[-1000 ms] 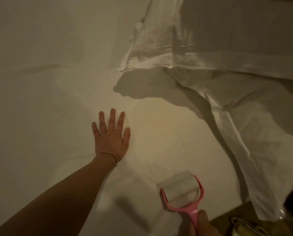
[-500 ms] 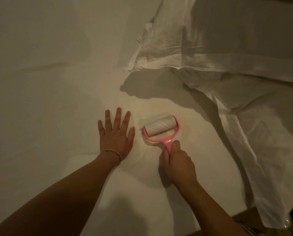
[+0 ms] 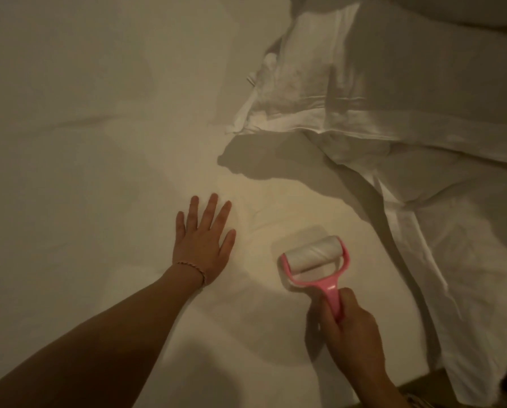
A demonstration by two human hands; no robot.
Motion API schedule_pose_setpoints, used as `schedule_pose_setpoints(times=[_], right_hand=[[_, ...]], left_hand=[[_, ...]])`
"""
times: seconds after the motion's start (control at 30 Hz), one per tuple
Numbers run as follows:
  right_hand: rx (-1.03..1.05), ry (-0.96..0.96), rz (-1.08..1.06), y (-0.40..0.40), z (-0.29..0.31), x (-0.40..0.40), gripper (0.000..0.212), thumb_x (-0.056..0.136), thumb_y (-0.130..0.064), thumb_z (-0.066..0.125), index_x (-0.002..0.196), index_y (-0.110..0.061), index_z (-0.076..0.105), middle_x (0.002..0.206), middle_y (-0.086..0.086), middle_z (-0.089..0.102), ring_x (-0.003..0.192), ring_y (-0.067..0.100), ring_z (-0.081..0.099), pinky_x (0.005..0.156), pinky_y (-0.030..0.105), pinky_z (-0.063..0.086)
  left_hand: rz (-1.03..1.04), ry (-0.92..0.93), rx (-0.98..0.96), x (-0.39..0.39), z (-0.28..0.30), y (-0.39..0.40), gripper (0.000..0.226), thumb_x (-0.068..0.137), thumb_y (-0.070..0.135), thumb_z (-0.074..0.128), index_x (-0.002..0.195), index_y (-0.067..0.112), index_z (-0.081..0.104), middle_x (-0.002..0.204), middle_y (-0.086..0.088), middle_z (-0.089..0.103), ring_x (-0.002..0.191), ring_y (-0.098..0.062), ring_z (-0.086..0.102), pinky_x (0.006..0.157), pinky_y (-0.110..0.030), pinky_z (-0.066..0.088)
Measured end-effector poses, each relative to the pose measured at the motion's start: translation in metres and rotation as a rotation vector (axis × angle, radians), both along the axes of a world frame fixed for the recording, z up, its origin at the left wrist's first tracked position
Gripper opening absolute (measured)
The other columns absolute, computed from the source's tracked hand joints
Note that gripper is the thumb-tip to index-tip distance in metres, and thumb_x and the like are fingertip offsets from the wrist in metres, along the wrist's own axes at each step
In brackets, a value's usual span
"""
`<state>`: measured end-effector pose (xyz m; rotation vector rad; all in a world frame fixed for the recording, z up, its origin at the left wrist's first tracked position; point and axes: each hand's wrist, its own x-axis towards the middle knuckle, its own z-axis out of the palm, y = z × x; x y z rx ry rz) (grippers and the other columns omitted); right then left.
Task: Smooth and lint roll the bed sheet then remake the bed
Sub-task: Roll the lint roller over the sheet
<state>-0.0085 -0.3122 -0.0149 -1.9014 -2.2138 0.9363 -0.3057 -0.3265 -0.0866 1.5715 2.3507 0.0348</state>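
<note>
Roller drum of the pink plastic lint roller (image 3: 314, 258) lies crosswise on the white bed sheet (image 3: 99, 113), handle gripped by the right hand (image 3: 351, 328), beside the flat, spread left hand (image 3: 202, 245), bunched white bedding (image 3: 393, 113) beyond toward the bed's far right.

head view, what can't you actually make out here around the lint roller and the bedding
- Lint on the bed sheet: head view, too dim and fine to see.
- Lint roller handle end: covered by the right hand and its fingers.
- Folded-back bedding: cut off by the top and right edges.
- Objects at the bottom right corner: cut by the frame edge, dark, unidentifiable.
- Sheet under the left hand: hidden by the flat palm.
</note>
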Motion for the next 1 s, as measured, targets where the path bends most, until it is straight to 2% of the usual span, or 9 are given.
schedule_pose_setpoints(times=[0.1, 0.2, 0.37, 0.47, 0.53, 0.57, 0.63, 0.8, 1.0], right_hand=[[-0.035, 0.009, -0.003, -0.026, 0.0, -0.01, 0.037, 0.087, -0.06, 0.048, 0.085, -0.023, 0.049, 0.065, 0.0, 0.065, 0.069, 0.032, 0.066, 0.056, 0.04, 0.047], [-0.022, 0.021, -0.05, -0.051, 0.015, -0.021, 0.033, 0.078, -0.061, 0.05, 0.079, -0.028, 0.048, 0.049, -0.007, 0.053, 0.052, 0.02, 0.059, 0.043, 0.031, 0.042], [0.079, -0.022, -0.096, -0.079, 0.022, -0.039, 0.031, 0.08, -0.03, 0.055, 0.058, -0.02, 0.037, 0.041, 0.002, 0.035, 0.03, 0.011, 0.034, 0.034, 0.023, 0.029], [-0.007, -0.098, -0.149, -0.073, 0.009, -0.042, 0.03, 0.084, -0.034, 0.053, 0.066, -0.022, 0.032, 0.04, -0.007, 0.026, 0.03, 0.012, 0.036, 0.037, 0.018, 0.019], [-0.158, -0.246, -0.098, -0.055, -0.001, -0.049, 0.026, 0.094, -0.039, 0.049, 0.08, -0.023, 0.034, 0.05, -0.003, 0.049, 0.057, 0.025, 0.064, 0.044, 0.027, 0.03], [-0.192, -0.294, -0.046, -0.043, -0.004, -0.056, 0.025, 0.096, -0.046, 0.045, 0.091, -0.023, 0.036, 0.068, 0.001, 0.063, 0.078, 0.028, 0.069, 0.054, 0.032, 0.037], [-0.269, -0.293, 0.023, -0.014, -0.004, -0.075, 0.03, 0.098, -0.05, 0.038, 0.107, -0.022, 0.035, 0.096, 0.006, 0.068, 0.097, 0.031, 0.066, 0.07, 0.034, 0.042], [-0.174, -0.186, 0.098, 0.046, -0.01, -0.137, 0.031, 0.1, -0.041, 0.035, 0.113, -0.013, 0.038, 0.094, 0.011, 0.062, 0.09, 0.035, 0.064, 0.075, 0.041, 0.051], [-0.123, -0.091, 0.176, 0.136, -0.011, -0.216, 0.031, 0.102, -0.033, 0.039, 0.116, -0.007, 0.044, 0.101, 0.018, 0.062, 0.093, 0.038, 0.063, 0.074, 0.037, 0.048]], left_hand=[[-0.02, 0.002, -0.006, -0.014, -0.001, -0.008, 0.066, 0.098, 0.058, 0.007, 0.159, 0.037, -0.006, 0.167, 0.011, -0.014, 0.152, -0.02, -0.023, 0.123, -0.047, -0.007], [-0.011, 0.009, -0.007, -0.026, -0.002, -0.014, 0.066, 0.098, 0.059, 0.006, 0.159, 0.037, -0.009, 0.166, 0.013, -0.018, 0.15, -0.018, -0.026, 0.123, -0.047, -0.009], [-0.013, 0.025, 0.005, -0.028, -0.006, -0.015, 0.065, 0.099, 0.058, 0.008, 0.159, 0.038, -0.008, 0.167, 0.013, -0.014, 0.152, -0.019, -0.023, 0.124, -0.051, -0.003], [-0.02, 0.028, 0.02, -0.029, -0.007, -0.015, 0.065, 0.1, 0.058, 0.011, 0.16, 0.036, -0.002, 0.168, 0.011, -0.009, 0.153, -0.021, -0.019, 0.124, -0.053, 0.002], [-0.025, 0.033, 0.024, -0.031, -0.008, -0.014, 0.065, 0.1, 0.058, 0.013, 0.16, 0.035, 0.001, 0.168, 0.01, -0.006, 0.153, -0.021, -0.017, 0.123, -0.053, 0.002], [-0.023, 0.033, 0.027, -0.032, -0.008, -0.012, 0.065, 0.1, 0.057, 0.013, 0.16, 0.035, 0.002, 0.168, 0.01, -0.005, 0.154, -0.022, -0.015, 0.123, -0.053, 0.003], [-0.009, 0.036, 0.035, -0.035, -0.009, -0.006, 0.065, 0.1, 0.057, 0.015, 0.16, 0.034, 0.006, 0.169, 0.009, -0.002, 0.155, -0.023, -0.012, 0.123, -0.053, 0.005], [0.096, 0.017, 0.061, -0.056, -0.011, 0.018, 0.065, 0.101, 0.054, 0.015, 0.161, 0.031, 0.008, 0.169, 0.005, 0.002, 0.155, -0.024, -0.006, 0.123, -0.053, 0.004], [0.226, 0.051, 0.004, -0.107, -0.014, 0.046, 0.064, 0.099, 0.058, 0.005, 0.158, 0.038, -0.01, 0.167, 0.007, -0.016, 0.153, -0.025, -0.018, 0.122, -0.053, -0.006]])
